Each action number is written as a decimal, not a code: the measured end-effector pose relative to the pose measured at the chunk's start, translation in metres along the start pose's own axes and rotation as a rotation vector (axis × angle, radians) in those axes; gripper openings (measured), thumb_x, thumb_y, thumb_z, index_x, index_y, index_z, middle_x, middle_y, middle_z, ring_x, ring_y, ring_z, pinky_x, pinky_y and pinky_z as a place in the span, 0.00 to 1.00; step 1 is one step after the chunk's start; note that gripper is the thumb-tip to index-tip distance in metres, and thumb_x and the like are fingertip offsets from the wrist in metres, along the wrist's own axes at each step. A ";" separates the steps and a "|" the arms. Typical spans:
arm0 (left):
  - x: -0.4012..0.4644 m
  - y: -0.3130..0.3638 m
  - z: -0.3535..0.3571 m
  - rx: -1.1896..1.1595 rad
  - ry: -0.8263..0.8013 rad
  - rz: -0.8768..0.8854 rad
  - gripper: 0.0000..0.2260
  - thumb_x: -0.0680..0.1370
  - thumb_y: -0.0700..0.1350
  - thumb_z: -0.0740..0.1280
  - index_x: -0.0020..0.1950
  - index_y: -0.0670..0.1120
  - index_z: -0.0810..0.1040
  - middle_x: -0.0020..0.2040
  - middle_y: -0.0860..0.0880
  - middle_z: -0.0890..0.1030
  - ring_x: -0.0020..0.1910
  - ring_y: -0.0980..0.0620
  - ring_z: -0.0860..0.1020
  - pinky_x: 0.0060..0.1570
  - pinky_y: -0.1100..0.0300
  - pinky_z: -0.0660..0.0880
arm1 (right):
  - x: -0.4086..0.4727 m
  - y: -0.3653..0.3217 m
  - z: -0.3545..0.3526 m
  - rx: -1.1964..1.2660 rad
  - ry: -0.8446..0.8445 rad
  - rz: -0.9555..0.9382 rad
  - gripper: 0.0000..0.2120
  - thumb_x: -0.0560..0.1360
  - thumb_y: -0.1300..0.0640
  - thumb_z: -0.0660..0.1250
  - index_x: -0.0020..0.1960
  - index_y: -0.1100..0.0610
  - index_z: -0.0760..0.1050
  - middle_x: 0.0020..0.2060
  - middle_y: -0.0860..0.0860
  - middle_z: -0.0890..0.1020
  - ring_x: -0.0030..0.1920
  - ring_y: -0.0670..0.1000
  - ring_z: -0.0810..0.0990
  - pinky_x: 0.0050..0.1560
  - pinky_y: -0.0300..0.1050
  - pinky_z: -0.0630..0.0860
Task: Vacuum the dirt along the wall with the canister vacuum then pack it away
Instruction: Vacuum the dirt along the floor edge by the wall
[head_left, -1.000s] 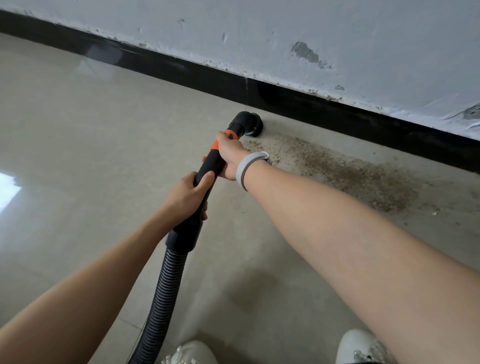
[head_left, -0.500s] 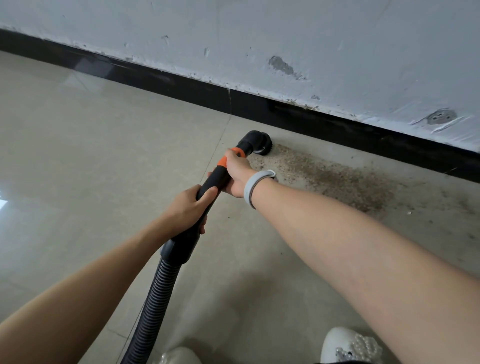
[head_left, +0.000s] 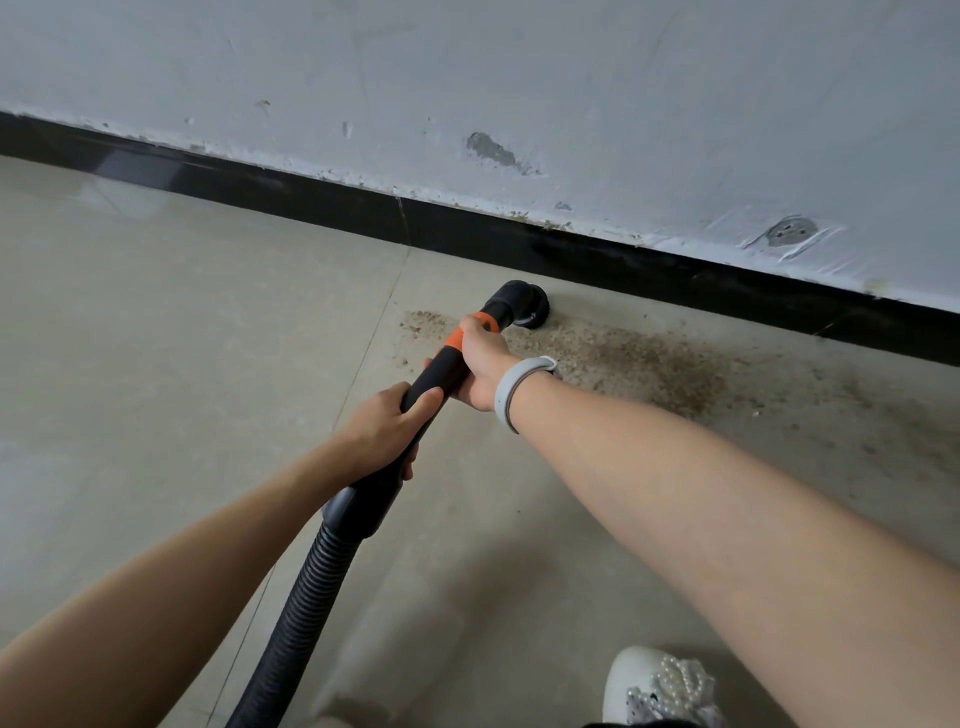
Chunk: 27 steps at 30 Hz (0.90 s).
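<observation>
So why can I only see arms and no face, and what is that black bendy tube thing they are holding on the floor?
The camera sits on the person's head and looks down, so you see what they see: their own two arms, and one white shoe at the bottom. The bendy tube is a vacuum hose. It joins a stiff black handle with an orange ring. The left hand grips the lower part of the handle, and the right hand, the one with a pale wristband, grips it higher up. At the tip is a small round brush nozzle touching the floor close to the black skirting strip under the grey wall. The brown speckles are dirt, spread mostly to the right of the nozzle, waiting to be sucked up.
</observation>
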<state>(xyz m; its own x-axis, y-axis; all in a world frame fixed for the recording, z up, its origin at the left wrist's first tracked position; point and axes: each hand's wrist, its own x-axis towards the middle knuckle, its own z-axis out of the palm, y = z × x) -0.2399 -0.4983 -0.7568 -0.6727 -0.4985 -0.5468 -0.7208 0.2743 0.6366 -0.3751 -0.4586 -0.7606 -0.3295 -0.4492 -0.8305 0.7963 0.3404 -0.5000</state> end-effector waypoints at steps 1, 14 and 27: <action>0.001 0.001 0.003 0.004 -0.006 0.005 0.16 0.80 0.57 0.56 0.43 0.45 0.68 0.23 0.50 0.78 0.23 0.50 0.79 0.23 0.68 0.71 | 0.000 0.000 -0.004 -0.002 0.014 0.001 0.14 0.80 0.48 0.55 0.55 0.59 0.64 0.46 0.58 0.76 0.46 0.58 0.81 0.52 0.54 0.79; 0.007 0.030 0.035 0.051 -0.106 0.078 0.16 0.80 0.57 0.56 0.42 0.45 0.67 0.22 0.50 0.76 0.21 0.53 0.77 0.22 0.68 0.71 | -0.011 -0.005 -0.060 0.147 0.060 0.024 0.12 0.80 0.49 0.56 0.49 0.59 0.64 0.44 0.57 0.75 0.38 0.56 0.79 0.38 0.52 0.78; 0.031 0.069 0.082 0.073 -0.232 0.181 0.14 0.80 0.56 0.56 0.42 0.46 0.66 0.29 0.48 0.78 0.21 0.53 0.77 0.24 0.64 0.72 | -0.012 -0.017 -0.128 0.277 0.200 0.013 0.13 0.79 0.49 0.58 0.55 0.58 0.65 0.43 0.58 0.76 0.37 0.57 0.80 0.33 0.50 0.77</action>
<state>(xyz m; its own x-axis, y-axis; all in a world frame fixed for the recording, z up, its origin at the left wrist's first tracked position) -0.3249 -0.4273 -0.7745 -0.8054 -0.2376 -0.5430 -0.5903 0.4043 0.6987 -0.4500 -0.3535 -0.7737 -0.3892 -0.2663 -0.8818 0.8996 0.0958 -0.4260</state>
